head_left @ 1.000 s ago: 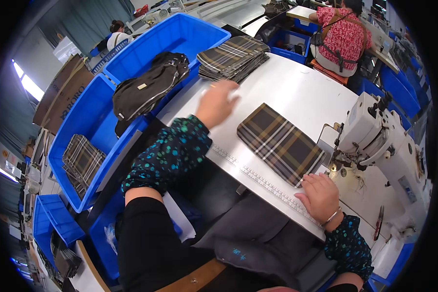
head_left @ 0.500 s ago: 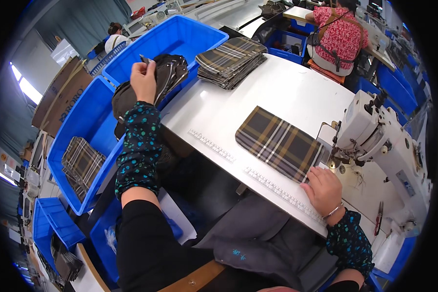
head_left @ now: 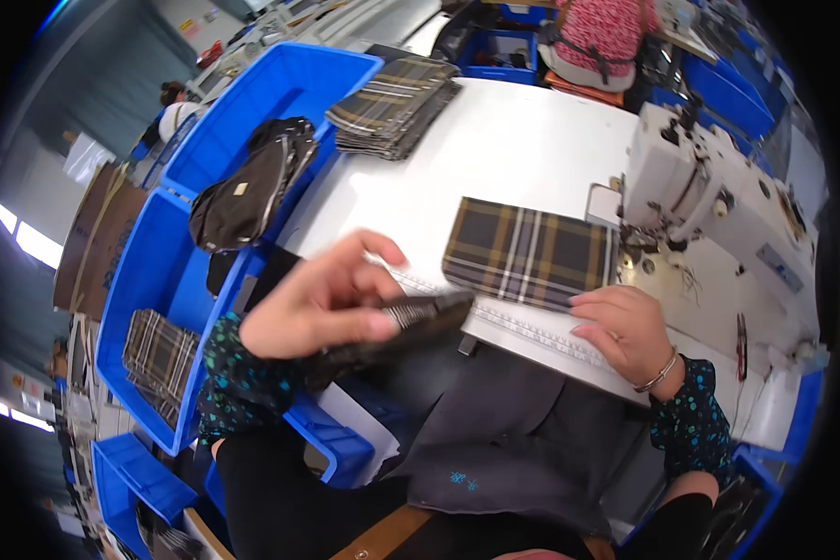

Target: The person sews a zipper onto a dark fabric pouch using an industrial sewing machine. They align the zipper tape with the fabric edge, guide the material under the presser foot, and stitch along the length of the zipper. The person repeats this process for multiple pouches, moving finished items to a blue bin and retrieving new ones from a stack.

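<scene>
My left hand (head_left: pixel 331 303) is closed on a dark fabric piece (head_left: pixel 429 317) with a pale, toothed-looking strip along one edge. It hangs over the table's front edge, and motion smears it. A dark plaid fabric panel (head_left: pixel 527 252) with tan and white stripes lies flat on the white table (head_left: pixel 523 131). My right hand (head_left: pixel 625 331) rests its fingertips at the panel's lower right corner, fingers stretched out and thumb apart. Just beyond that hand stands a white sewing machine (head_left: pixel 681 187), its needle area beside the panel's right edge.
A stack of plaid panels (head_left: pixel 392 107) sits at the table's far left. Dark zippered fabric pieces (head_left: pixel 252 191) lie across two blue bins (head_left: pixel 173 271); more plaid pieces (head_left: pixel 159 359) are inside the nearer one. Red-handled snips (head_left: pixel 742 345) lie at right. A person in red (head_left: pixel 602 37) sits beyond.
My left hand has come from the bins back toward the table's front edge, bringing the dark fabric piece. The plaid panel has turned slightly, with my right hand still at its corner. The view has shifted.
</scene>
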`<state>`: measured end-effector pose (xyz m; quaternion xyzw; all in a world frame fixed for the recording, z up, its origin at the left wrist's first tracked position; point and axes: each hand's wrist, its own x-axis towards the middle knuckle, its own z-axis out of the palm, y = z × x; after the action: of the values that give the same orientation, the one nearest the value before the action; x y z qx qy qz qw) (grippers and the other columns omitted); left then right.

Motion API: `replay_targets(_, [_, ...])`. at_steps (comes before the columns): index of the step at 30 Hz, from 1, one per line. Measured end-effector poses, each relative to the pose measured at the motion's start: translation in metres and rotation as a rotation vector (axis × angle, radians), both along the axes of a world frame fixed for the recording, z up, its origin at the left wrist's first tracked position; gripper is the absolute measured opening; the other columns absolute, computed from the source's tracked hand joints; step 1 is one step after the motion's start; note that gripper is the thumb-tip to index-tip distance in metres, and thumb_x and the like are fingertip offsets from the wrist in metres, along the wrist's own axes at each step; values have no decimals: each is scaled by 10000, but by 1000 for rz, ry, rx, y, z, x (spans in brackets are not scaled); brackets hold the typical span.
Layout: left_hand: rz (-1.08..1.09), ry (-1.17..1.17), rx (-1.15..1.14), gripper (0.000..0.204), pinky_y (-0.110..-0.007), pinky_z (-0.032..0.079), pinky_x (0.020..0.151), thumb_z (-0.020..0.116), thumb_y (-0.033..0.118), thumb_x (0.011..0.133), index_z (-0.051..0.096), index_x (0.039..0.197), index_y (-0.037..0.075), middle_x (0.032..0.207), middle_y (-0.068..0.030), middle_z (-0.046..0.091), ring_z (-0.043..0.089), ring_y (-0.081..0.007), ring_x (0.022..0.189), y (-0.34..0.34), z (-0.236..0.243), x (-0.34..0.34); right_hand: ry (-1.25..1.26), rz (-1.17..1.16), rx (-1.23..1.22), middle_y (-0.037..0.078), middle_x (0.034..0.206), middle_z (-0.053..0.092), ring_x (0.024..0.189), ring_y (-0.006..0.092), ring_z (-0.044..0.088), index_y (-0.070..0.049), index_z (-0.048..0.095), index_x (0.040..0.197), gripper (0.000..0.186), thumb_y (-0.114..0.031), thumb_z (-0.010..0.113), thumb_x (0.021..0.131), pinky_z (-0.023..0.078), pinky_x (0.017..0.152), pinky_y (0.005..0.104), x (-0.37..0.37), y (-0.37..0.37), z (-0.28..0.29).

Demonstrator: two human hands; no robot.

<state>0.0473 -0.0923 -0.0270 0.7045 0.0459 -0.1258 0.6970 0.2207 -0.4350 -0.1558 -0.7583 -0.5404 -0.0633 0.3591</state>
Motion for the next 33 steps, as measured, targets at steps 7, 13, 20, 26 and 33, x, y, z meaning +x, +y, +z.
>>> replay_targets(7, [-575, 300, 3, 514, -203, 504, 731, 750, -13, 956, 439, 1363, 35, 982, -30, 704, 630, -47, 854, -82, -68, 36, 633, 438, -179, 79, 903, 675, 919, 282, 651, -79, 757, 990, 281, -352, 774, 927, 511, 791, 397, -68, 19, 3])
replay_targets(13, [-695, 183, 125, 587, -260, 520, 816, 802, 24, 909, 451, 1379, 23, 928, -29, 732, 654, -80, 893, -83, -68, 45, 834, 487, -7, 55, 807, 663, 795, 224, 648, -52, 773, 871, 220, -265, 805, 913, 498, 700, 341, -62, -12, 0])
replay_targets(20, [-372, 63, 282, 757, -258, 434, 914, 893, -8, 794, 464, 1417, 14, 895, -24, 738, 659, -92, 922, 13, -12, 35, 854, 373, 216, 49, 822, 696, 742, 145, 621, 1, 743, 831, 149, -34, 884, 802, 447, 638, 290, -4, -80, 28])
replay_targets(26, [-133, -219, 1060, 530, -294, 473, 860, 911, 27, 696, 665, 1165, 53, 907, 2, 745, 657, -195, 898, 3, 14, 38, 182, 183, 110, 16, 884, 682, 715, 175, 652, -52, 713, 884, 150, -114, 843, 841, 487, 626, 313, 11, -59, 20])
replay_targets(33, [-338, -565, 1406, 445, -450, 494, 899, 861, 92, 739, 705, 1152, 38, 1024, -95, 753, 659, -326, 990, -19, -34, 113, -430, -19, 6, 49, 1063, 718, 812, 228, 724, -54, 694, 1012, 171, -112, 659, 856, 593, 682, 342, 55, -23, -50])
